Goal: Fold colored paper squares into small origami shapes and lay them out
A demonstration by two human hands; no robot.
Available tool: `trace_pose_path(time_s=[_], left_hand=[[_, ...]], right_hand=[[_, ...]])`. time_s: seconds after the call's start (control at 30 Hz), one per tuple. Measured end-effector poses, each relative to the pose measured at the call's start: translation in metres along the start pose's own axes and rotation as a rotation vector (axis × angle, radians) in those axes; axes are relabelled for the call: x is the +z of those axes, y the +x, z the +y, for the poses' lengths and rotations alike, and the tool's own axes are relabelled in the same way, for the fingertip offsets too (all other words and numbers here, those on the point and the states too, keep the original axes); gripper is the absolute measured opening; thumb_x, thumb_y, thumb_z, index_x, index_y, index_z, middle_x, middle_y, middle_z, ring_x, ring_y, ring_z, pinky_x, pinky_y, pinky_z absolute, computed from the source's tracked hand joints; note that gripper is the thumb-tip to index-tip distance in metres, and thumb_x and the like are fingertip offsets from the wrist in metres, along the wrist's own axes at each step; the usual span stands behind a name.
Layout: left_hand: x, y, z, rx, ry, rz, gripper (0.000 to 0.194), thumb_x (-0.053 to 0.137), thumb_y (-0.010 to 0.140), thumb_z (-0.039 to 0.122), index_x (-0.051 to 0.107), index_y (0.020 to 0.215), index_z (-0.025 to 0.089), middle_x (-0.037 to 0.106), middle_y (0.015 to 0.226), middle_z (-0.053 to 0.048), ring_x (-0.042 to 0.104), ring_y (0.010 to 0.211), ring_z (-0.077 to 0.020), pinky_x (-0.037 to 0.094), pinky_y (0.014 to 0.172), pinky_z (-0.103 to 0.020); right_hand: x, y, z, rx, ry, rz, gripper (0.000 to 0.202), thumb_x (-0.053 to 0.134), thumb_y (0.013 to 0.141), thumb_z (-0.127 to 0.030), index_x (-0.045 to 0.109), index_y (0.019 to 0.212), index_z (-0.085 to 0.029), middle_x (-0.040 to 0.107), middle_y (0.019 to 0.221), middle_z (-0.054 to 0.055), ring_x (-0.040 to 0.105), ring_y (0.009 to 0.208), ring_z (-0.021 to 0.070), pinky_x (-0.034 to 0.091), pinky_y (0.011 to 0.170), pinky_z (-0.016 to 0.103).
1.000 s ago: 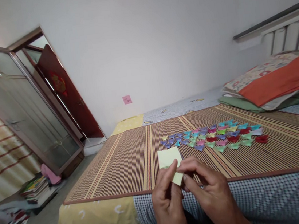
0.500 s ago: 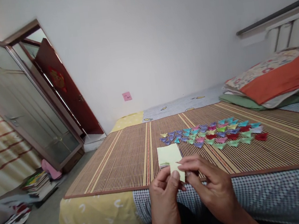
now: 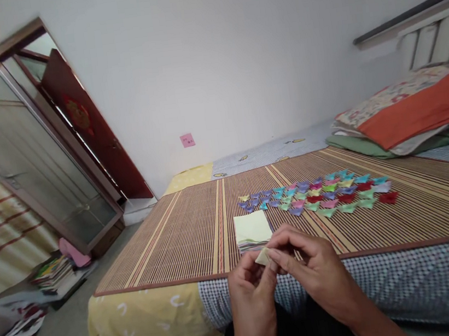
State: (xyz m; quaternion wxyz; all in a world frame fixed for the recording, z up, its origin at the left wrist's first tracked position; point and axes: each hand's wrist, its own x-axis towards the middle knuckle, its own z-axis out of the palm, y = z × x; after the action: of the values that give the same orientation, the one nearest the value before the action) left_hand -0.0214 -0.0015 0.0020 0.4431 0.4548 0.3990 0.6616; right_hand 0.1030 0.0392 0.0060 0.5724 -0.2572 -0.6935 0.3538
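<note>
Folded yellow paper piece (image 3: 263, 256): small, pale, pinched between both hands just above the near edge of the bed.

Head view, item by item:

- Left hand (image 3: 250, 286): fingers curled, thumb and forefinger closed on the left side of the paper piece.
- Right hand (image 3: 309, 264): fingers bent, fingertips pressed together on the right side of the same piece; knuckles touching or nearly touching the left hand.
- Stack of square paper sheets (image 3: 252, 230): pale yellow top sheet, coloured edges below; lying on the mat just beyond the hands, apart from them.
- Folded paper shapes (image 3: 315, 198): many small pieces in blue, purple, pink, red, green and yellow, laid in rough rows on the mat, beyond and to the right of the stack.
- Striped bamboo mat (image 3: 176, 240): brown and tan, covering most of the bed top.
- Checked bedsheet (image 3: 409, 281): below the mat's near edge; yellow sheet (image 3: 145, 321) at the left corner.
- Pillows and folded bedding (image 3: 411, 110): orange and patterned, at the far right by the headboard.
- Pink note (image 3: 187, 140): stuck on the white wall.
- Glass door (image 3: 20, 161) and red door (image 3: 87, 131): at left.
- Pile of books (image 3: 52, 273): on the floor, lower left.
</note>
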Motion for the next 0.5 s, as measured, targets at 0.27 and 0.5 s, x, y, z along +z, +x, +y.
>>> trace_pose_path(time_s=[0.27, 0.5], left_hand=[[0.0014, -0.0031, -0.0027, -0.047, 0.060, -0.020, 0.028, 0.084, 0.079, 0.041, 0.077, 0.081, 0.014, 0.073, 0.069, -0.004, 0.062, 0.061, -0.0131, 0.047, 0.058, -0.021], [0.0006, -0.0036, 0.0016, -0.125, 0.028, -0.127, 0.033, 0.074, 0.089, 0.045, 0.075, 0.084, 0.012, 0.077, 0.073, -0.010, 0.070, 0.059, -0.0166, 0.044, 0.053, -0.021]], right_hand=[[0.0018, 0.0016, -0.0007, 0.148, 0.148, -0.048, 0.023, 0.067, 0.095, -0.031, 0.068, 0.076, -0.019, 0.058, 0.078, 0.001, 0.052, 0.058, 0.0109, 0.041, 0.045, 0.021], [0.0014, 0.0096, 0.0025, 0.439, 0.567, -0.167, 0.033, 0.076, 0.086, -0.049, 0.060, 0.076, -0.022, 0.042, 0.050, -0.010, 0.037, 0.034, 0.0071, 0.041, 0.033, 0.022]])
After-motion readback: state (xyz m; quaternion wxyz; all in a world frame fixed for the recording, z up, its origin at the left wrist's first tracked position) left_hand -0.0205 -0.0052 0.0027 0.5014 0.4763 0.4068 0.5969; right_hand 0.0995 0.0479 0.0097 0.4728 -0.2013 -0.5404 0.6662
